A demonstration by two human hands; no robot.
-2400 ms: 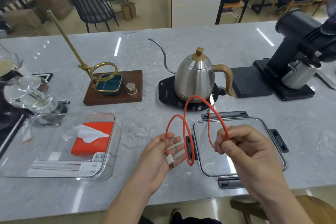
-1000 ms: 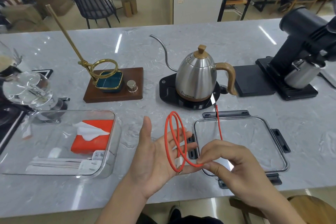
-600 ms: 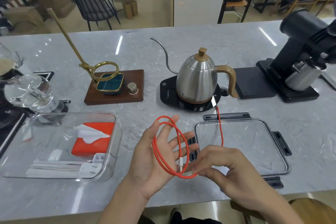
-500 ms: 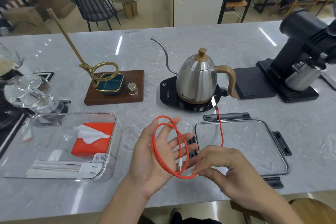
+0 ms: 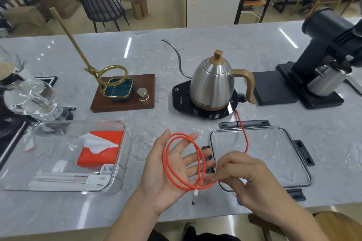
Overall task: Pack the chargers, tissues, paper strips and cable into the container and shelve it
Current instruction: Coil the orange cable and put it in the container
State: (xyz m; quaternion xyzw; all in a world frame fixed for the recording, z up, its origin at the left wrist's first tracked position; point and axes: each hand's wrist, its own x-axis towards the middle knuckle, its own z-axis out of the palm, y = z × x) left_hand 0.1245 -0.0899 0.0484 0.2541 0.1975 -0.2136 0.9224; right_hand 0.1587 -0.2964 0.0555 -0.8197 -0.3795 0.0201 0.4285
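Observation:
An orange cable [image 5: 184, 162] is coiled in two loops over the fingers of my left hand [image 5: 166, 170], palm up with straight fingers. My right hand [image 5: 246, 180] pinches the cable at the coil's lower right; the loose tail runs up across the lid toward the kettle base. A white plug hangs below the coil. The clear container [image 5: 119, 162] at the left holds a red tissue pack [image 5: 101, 152], white paper strips [image 5: 58, 179] and white chargers [image 5: 98, 179]. Its clear lid [image 5: 274, 154] with black clips lies flat to the right.
On the marble counter [image 5: 195, 49] stand a steel gooseneck kettle [image 5: 213, 80] on a black base, a wooden stand with a brass ring [image 5: 123, 94], a black grinder [image 5: 323, 60] far right, and glassware [image 5: 29, 98] far left. A wooden stool [image 5: 337, 225] shows bottom right.
The straight cable has been wound into loops around my left hand's fingers. In the last half second the loops widened slightly and the white plug dropped below the coil.

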